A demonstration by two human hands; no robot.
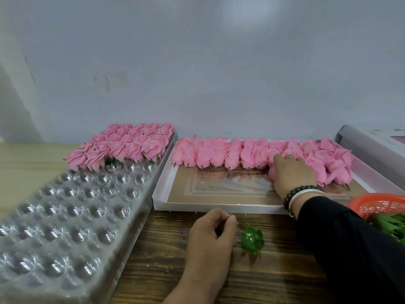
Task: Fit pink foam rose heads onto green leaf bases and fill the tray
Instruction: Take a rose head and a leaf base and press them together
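The right hand reaches into the shallow white box at the back of the table, fingers curled over a pink rose head at the near edge of the loose row; whether it has truly closed on it I cannot tell. The left hand rests at the table's front edge, fingers loosely curled, beside a green leaf base that lies on the wood; any contact is hidden. The clear tray on the left holds finished roses only along its far end.

Risks, as I judge them: squeezing the soft foam could crush petals (they look delicate), dragging one head may topple its neighbours, and the unheld base could slide when pressed.
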